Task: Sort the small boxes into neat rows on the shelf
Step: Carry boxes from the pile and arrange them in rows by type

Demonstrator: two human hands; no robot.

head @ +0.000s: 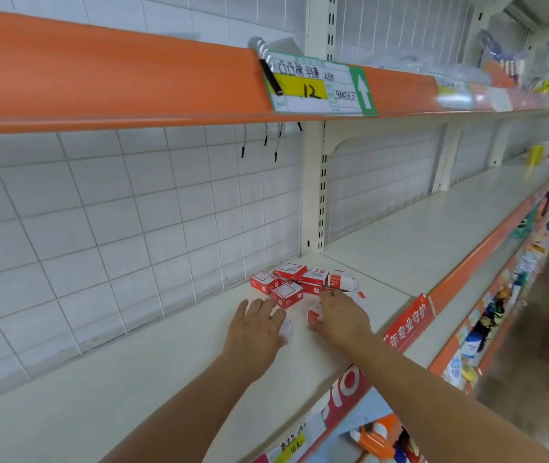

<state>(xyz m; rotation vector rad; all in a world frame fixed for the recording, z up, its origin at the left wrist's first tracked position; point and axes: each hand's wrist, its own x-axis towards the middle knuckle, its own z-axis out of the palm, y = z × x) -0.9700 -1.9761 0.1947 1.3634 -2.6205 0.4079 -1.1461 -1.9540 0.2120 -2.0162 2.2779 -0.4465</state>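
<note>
Because the small boxes [291, 284] lie jumbled against the back of the shelf [173, 365], both hands reach in. The left hand [254, 329] lies flat, its grip empty, at seven o'clock of the heap; the right hand [341, 317] at five o'clock pinches one red box [313, 316].

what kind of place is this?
Most likely a shop aisle. Long cream metal shelves with orange front strips, a handwritten price label marked 12, and small red-and-white cardboard boxes lying loose on the shelf, with packaged goods on lower tiers.
</note>
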